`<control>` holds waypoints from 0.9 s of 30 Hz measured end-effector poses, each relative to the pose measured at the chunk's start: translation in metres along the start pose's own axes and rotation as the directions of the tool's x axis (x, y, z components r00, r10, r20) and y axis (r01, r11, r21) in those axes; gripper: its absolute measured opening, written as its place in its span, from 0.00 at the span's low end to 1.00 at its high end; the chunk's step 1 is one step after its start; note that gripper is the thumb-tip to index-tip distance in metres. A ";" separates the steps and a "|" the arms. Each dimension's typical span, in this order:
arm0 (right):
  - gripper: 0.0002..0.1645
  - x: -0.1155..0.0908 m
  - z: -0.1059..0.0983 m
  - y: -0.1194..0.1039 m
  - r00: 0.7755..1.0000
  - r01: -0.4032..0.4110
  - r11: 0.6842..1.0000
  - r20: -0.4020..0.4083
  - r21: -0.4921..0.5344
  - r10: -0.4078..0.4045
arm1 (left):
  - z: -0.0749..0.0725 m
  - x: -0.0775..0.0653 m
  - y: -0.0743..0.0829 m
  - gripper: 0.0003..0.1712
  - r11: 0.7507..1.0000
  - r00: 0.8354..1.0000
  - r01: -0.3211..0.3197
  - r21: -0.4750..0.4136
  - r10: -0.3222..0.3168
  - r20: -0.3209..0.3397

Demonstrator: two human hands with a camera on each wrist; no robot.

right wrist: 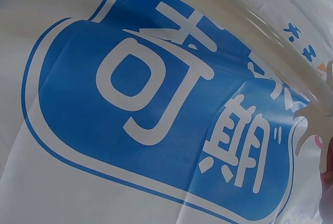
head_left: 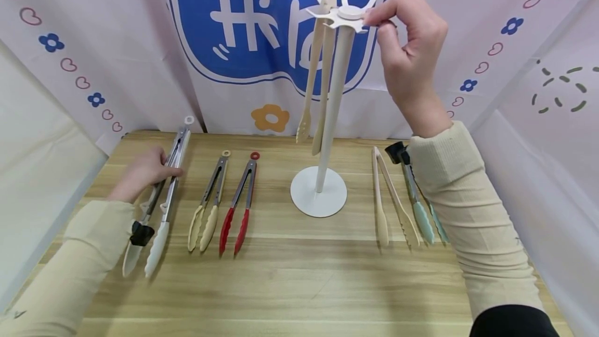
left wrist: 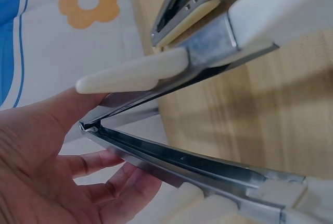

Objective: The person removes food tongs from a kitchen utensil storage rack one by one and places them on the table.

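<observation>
My left hand (head_left: 142, 173) grips white-tipped metal tongs (head_left: 158, 248) near their hinged end, on the table's left. In the left wrist view, the thumb lies along one arm of these tongs (left wrist: 140, 73) and the fingers touch the other; their arms are spread. Up high, my right hand (head_left: 414, 46) pinches a hook of the white rack's star-shaped top (head_left: 350, 13). One pair of beige tongs (head_left: 314, 72) hangs from that rack, left of its pole (head_left: 334, 103). Only the edge of the right hand (right wrist: 327, 174) shows in the right wrist view.
Cream tongs (head_left: 209, 228) and red tongs (head_left: 226, 229) lie left of the rack's round base (head_left: 309, 199). To its right are beige tongs (head_left: 381, 212) and light teal tongs (head_left: 423, 222), the latter partly behind my sleeve. A printed cloth (head_left: 262, 100) hangs behind the table.
</observation>
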State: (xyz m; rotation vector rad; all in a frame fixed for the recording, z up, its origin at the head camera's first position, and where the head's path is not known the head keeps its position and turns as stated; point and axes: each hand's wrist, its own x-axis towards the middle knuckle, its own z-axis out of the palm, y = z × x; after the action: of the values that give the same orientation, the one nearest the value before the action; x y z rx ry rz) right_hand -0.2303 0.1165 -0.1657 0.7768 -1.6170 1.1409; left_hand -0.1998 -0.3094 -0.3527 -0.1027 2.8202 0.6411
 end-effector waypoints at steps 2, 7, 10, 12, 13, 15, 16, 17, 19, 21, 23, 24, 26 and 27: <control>0.15 0.000 0.000 0.000 1.000 0.000 1.000 0.003 -0.003 0.000 | 0.002 0.000 0.000 0.29 1.000 1.000 0.002 -0.005 -0.002 0.015; 0.15 -0.001 0.000 0.000 1.000 0.001 1.000 0.002 -0.003 -0.001 | 0.008 0.002 0.001 0.27 1.000 0.998 0.008 -0.007 -0.007 0.056; 0.15 -0.001 0.000 0.000 1.000 0.002 1.000 0.000 0.001 -0.002 | 0.011 0.004 0.000 0.25 1.000 0.997 0.016 -0.013 -0.015 0.079; 0.15 -0.001 0.000 0.000 1.000 0.002 1.000 0.000 0.002 -0.002 | 0.013 0.006 -0.001 0.24 1.000 0.996 0.023 -0.007 -0.022 0.091; 0.15 -0.001 0.000 0.000 1.000 0.002 1.000 0.000 0.003 -0.002 | 0.015 0.007 -0.001 0.25 1.000 0.995 0.026 -0.005 -0.026 0.097; 0.15 -0.001 0.000 0.000 1.000 0.002 1.000 0.000 0.004 -0.002 | 0.017 0.009 -0.003 0.25 1.000 0.995 0.027 -0.003 -0.026 0.100; 0.15 -0.001 0.000 0.000 1.000 0.002 1.000 0.000 0.003 -0.002 | 0.018 0.010 -0.003 0.26 1.000 0.995 0.025 0.003 -0.025 0.099; 0.15 -0.001 0.000 0.000 1.000 0.002 1.000 -0.001 0.004 -0.002 | 0.019 0.011 -0.003 0.26 1.000 0.995 0.024 0.004 -0.025 0.102; 0.15 -0.001 0.000 0.000 1.000 0.002 1.000 -0.004 0.006 -0.002 | 0.021 0.012 -0.003 0.27 1.000 0.994 0.029 0.002 -0.029 0.102; 0.15 -0.001 0.001 0.000 1.000 0.002 1.000 -0.006 0.005 -0.002 | 0.023 0.014 -0.004 0.27 0.999 0.994 0.037 0.005 -0.038 0.102; 0.15 -0.001 0.001 0.001 1.000 0.002 1.000 -0.008 0.004 -0.002 | 0.024 0.015 -0.004 0.27 0.999 0.993 0.051 0.003 -0.051 0.109; 0.15 -0.001 0.001 0.001 1.000 0.003 1.000 -0.007 0.003 -0.003 | 0.025 0.015 -0.004 0.27 0.999 0.993 0.054 0.004 -0.054 0.109; 0.15 -0.001 0.001 0.001 1.000 0.002 1.000 -0.005 0.001 -0.002 | 0.027 0.015 -0.003 0.26 0.998 0.992 0.058 0.007 -0.058 0.110; 0.15 -0.001 0.001 0.001 1.000 0.002 1.000 -0.005 0.002 -0.002 | 0.027 0.016 -0.003 0.26 0.998 0.992 0.058 0.008 -0.059 0.112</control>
State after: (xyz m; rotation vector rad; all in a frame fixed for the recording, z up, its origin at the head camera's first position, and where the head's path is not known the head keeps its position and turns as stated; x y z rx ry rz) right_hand -0.2313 0.1162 -0.1667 0.7762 -1.6110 1.1419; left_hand -0.2083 -0.3004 -0.3818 -0.1436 2.7001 0.6072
